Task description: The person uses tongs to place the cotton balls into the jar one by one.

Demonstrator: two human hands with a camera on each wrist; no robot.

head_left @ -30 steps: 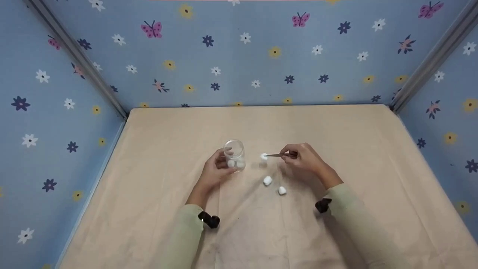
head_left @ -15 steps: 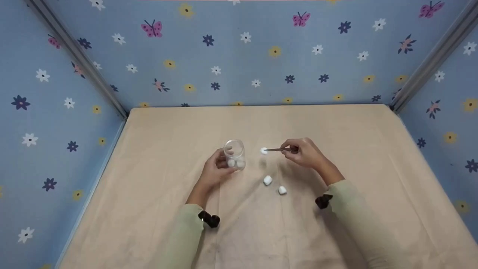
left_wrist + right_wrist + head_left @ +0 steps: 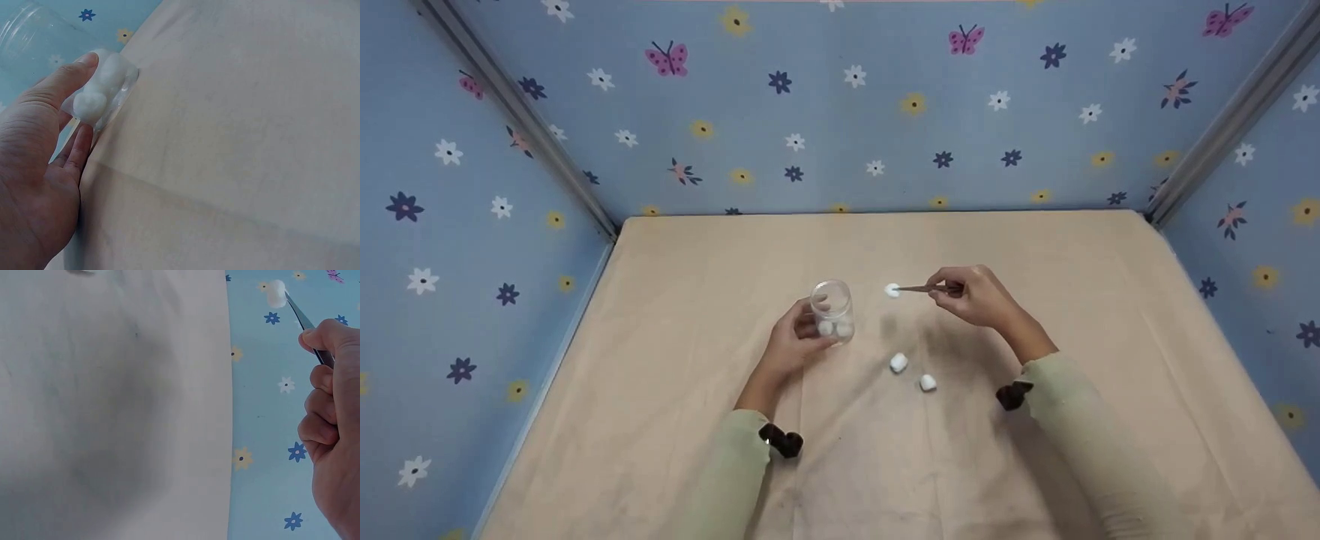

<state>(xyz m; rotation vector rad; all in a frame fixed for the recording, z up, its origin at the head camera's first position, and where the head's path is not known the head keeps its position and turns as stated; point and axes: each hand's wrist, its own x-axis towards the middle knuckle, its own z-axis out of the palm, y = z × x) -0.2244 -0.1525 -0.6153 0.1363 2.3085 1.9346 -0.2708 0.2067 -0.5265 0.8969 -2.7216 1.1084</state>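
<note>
My left hand (image 3: 793, 341) grips a clear jar (image 3: 832, 298) around its side, the mouth facing up. Several white cotton balls (image 3: 107, 79) lie at the jar's bottom, seen through its wall in the left wrist view. To the right, my right hand (image 3: 979, 298) pinches a pair of tweezers (image 3: 916, 289) between thumb and fingers. The tweezers' tips hold one cotton ball (image 3: 276, 294) up in the air, to the right of the jar's mouth and level with its rim in the head view.
Two loose cotton balls, a nearer one (image 3: 928, 383) and a farther one (image 3: 898, 363), lie on the beige cloth (image 3: 697, 300) in front of the right hand. Blue flowered panels (image 3: 840, 105) stand along the back and both sides of the table.
My right hand has risen and moved toward the back with the tweezers, carrying the cotton ball off the cloth. The left hand and jar have stayed in place.
</note>
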